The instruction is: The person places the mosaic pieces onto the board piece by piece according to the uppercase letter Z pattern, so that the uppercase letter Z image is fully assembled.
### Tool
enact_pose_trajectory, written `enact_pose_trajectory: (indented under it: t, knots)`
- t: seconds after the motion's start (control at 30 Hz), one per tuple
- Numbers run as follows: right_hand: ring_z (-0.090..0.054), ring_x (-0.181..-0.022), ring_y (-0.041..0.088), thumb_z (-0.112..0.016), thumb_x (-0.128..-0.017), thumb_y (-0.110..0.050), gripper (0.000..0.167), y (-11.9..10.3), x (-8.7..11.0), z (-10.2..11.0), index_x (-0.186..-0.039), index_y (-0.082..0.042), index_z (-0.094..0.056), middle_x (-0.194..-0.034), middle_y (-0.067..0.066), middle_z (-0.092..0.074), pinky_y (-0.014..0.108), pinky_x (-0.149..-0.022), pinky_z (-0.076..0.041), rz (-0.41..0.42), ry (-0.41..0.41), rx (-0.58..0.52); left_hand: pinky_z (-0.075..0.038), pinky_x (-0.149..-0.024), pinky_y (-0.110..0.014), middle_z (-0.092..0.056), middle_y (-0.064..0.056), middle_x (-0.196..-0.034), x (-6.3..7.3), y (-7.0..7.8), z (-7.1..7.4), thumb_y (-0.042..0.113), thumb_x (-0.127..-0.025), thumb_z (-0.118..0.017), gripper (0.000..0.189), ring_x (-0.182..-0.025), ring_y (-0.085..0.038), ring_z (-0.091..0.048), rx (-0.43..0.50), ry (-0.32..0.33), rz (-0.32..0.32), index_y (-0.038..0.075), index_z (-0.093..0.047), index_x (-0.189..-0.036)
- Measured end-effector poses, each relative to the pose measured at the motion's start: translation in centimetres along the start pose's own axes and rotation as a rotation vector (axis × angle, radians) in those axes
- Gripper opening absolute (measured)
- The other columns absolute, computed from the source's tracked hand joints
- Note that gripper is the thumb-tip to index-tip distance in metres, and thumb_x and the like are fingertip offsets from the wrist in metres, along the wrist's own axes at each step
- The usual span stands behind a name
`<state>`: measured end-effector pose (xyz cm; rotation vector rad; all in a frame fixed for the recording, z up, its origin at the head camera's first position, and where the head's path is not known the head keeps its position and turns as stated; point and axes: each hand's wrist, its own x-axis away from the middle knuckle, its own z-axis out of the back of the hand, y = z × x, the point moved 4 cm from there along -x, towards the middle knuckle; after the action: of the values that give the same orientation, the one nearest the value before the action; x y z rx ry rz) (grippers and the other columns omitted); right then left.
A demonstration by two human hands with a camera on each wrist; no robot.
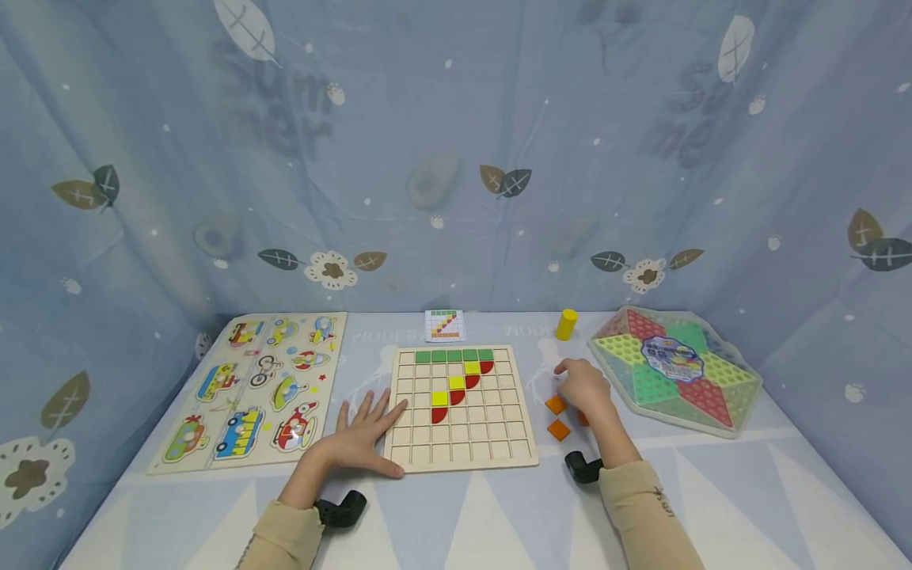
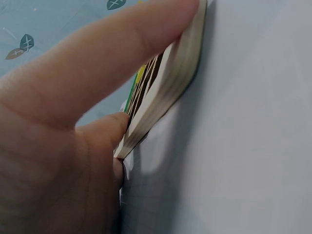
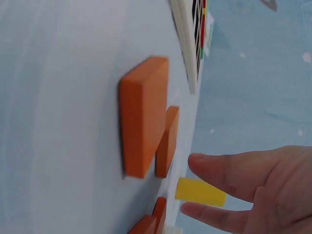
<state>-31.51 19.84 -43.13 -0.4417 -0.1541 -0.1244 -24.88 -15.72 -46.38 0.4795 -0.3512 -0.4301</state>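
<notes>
A wooden grid board [image 1: 492,447] lies mid-table, with green squares along its top row and a diagonal of yellow squares and red quarter-round pieces. My left hand [image 1: 356,439] rests spread at its left side, thumb near the lower corner; in the left wrist view fingers touch the board's edge [image 2: 183,68]. Right of the board, my right hand [image 1: 586,388] is above several orange square tiles [image 1: 559,430]. In the right wrist view its thumb and a finger are apart, holding nothing, beyond the orange tile [image 3: 151,117]. Part of the tile group is hidden under this hand.
A small pattern card [image 1: 445,325] lies behind the board. A yellow cylinder [image 1: 566,324] stands at the back right. On the right is a clear-lidded pegboard box [image 1: 677,372]; at left lies a vehicle puzzle board [image 1: 249,392]. A blue curtain [image 1: 456,158] hangs around the table.
</notes>
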Motion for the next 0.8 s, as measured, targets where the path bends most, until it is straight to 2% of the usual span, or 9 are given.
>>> enact_pose_trajectory:
  t: [0.2, 0.47, 0.6, 0.8]
  knots:
    - [-0.051, -0.079, 0.028, -0.054, -0.084, 0.001, 0.026, 0.5, 0.0, -0.4, -0.109, -0.002, -0.061, -0.103, 0.018, -0.059, 0.035, -0.066, -0.046, -0.019, -0.051, -0.016, 0.015, -0.101, -0.066, 0.000, -0.020, -0.154, 0.0, 0.0, 0.0, 0.056, -0.066, -0.074, 0.107, -0.138, -0.043, 0.011, -0.007, 0.000, -0.003, 0.013, -0.019, -0.148]
    - [-0.053, -0.079, 0.027, -0.053, -0.083, 0.004, 0.023, 0.1, -0.3, -0.2, -0.102, 0.000, -0.064, -0.099, 0.019, -0.061, 0.036, -0.068, -0.048, 0.030, 0.012, -0.008, 0.015, -0.101, -0.066, 0.000, -0.020, -0.154, 0.0, 0.0, 0.0, 0.055, -0.066, -0.074, 0.107, -0.138, -0.043, 0.011, -0.001, 0.002, -0.002, 0.013, -0.020, -0.148]
    - [-0.053, -0.073, 0.025, -0.054, -0.082, 0.005, 0.019, -0.1, -0.6, -0.1, -0.098, -0.001, -0.063, -0.092, 0.016, -0.060, 0.031, -0.061, -0.047, 0.043, 0.021, -0.089, 0.015, -0.100, -0.066, 0.000, -0.020, -0.154, 0.0, 0.0, -0.1, 0.055, -0.066, -0.074, 0.107, -0.138, -0.043, 0.011, 0.003, -0.001, -0.002, 0.013, -0.019, -0.148]
    - [-0.055, -0.072, 0.023, -0.067, -0.077, 0.002, 0.017, -1.8, -0.6, 0.0, -0.093, -0.002, -0.062, -0.087, 0.012, -0.060, 0.030, -0.060, -0.048, 0.103, 0.048, -0.269, 0.015, -0.100, -0.066, 0.000, -0.020, -0.154, 0.0, 0.0, 0.0, 0.055, -0.066, -0.074, 0.107, -0.137, -0.043, 0.011, 0.002, -0.001, -0.009, 0.013, -0.019, -0.148]
